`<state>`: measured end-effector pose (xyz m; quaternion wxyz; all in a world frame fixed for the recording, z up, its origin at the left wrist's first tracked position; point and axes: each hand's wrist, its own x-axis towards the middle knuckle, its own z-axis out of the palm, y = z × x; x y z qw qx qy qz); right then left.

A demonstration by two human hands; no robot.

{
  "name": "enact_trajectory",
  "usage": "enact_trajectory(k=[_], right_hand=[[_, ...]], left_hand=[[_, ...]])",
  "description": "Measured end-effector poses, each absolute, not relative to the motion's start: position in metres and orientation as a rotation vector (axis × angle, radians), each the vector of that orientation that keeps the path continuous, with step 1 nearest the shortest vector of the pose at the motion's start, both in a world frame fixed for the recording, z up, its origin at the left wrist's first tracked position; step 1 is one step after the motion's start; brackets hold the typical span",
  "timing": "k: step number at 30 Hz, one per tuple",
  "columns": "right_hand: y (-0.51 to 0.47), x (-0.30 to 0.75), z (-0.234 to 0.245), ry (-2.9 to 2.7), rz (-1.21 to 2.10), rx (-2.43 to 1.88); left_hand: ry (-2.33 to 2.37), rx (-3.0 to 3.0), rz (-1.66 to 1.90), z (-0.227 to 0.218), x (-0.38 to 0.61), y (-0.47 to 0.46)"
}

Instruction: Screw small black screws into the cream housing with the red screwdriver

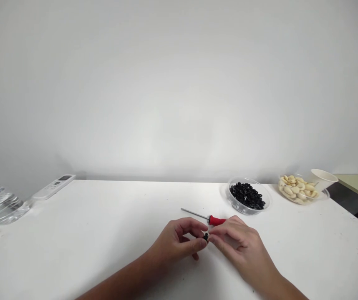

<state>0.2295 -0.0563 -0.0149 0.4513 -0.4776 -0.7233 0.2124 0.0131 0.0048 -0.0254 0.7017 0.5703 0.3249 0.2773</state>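
Near the front of the white table (104, 233), my left hand (182, 239) and my right hand (240, 243) meet at the fingertips. Between them is a small black piece (205, 236), too small to name more exactly. The thumb and fingers of my left hand pinch it from the left. From the right, the thumb and forefinger of my right hand are closed at its edge. Just behind the hands lies a screwdriver (215, 220) with a red handle, its shaft pointing left; my right hand hides the handle's end.
A clear round bowl (244, 208) of small black pieces stands at the back right. Beyond it are a clear container (298, 200) of cream-coloured pieces and a white paper cup (323, 179). On the left are a white remote control (54, 187) and a clear plastic bottle (2, 204).
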Motion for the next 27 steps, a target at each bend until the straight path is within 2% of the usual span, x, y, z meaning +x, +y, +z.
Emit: enact_trajectory(k=[6, 13, 18, 27], right_hand=[[-0.058, 0.235, -0.003, -1.730, 0.622, -1.187], [-0.046, 0.247, -0.006, -1.919, 0.262, -1.438], [-0.048, 0.247, -0.010, -1.877, 0.423, -1.712], [-0.054, 0.249, 0.012, -1.637, 0.638, -1.584]], left_hand=[[0.701, 1.225, 0.650, -0.023, 0.014, 0.008], [0.724, 1.078, 0.780, -0.013, 0.008, 0.010], [0.846, 1.021, 0.926, -0.011, -0.004, 0.025], [0.982, 0.988, 1.157, -0.018, -0.021, 0.050]])
